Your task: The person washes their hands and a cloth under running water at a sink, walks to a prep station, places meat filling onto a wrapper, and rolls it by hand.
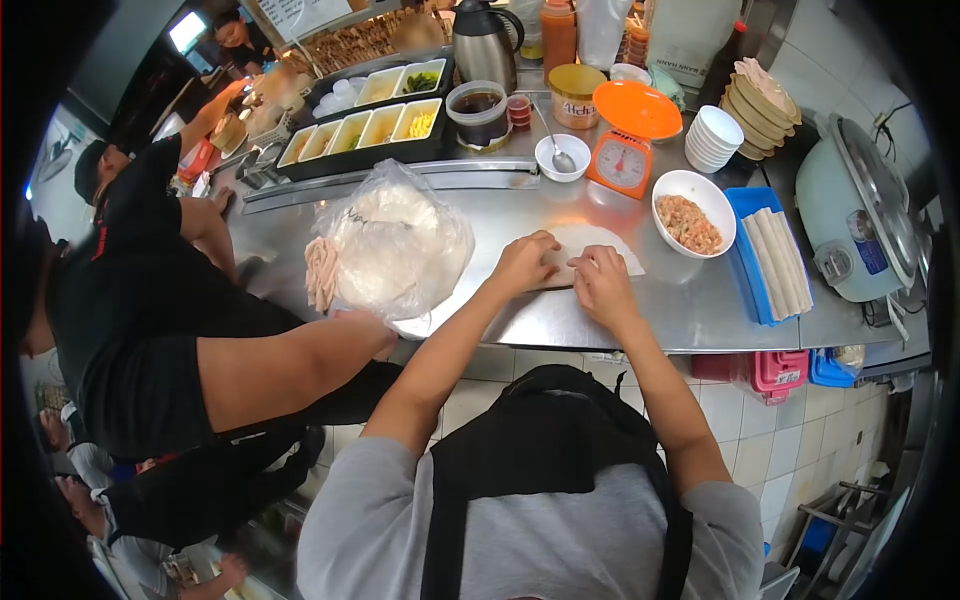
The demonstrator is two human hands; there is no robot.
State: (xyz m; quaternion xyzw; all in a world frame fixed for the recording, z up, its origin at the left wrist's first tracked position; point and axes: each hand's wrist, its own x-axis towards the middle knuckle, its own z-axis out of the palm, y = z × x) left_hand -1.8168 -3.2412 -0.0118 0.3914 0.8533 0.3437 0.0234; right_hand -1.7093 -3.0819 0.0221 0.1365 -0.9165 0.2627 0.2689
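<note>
A thin white spring roll wrapper (pixel 600 238) lies on the steel counter in front of me, its far edge rounded. My left hand (pixel 527 263) has its fingers curled onto the left part of the wrapper. Close beside it, my right hand (pixel 603 284) pinches the wrapper's near edge; any filling under the fingers is hidden. To the right stands a white bowl (pixel 690 192) holding a pinkish minced filling (pixel 688 224). Beyond it, a blue tray (pixel 745 255) carries several pale finished rolls (pixel 778 262) side by side.
A large plastic bag of white wrappers (pixel 395 240) sits left, by a co-worker's arm (pixel 290 365). Behind my hands are an orange scale (pixel 620 160), a small bowl with a spoon (pixel 562 158) and a black topping rack (pixel 365 140). A rice cooker (pixel 850 220) stands far right.
</note>
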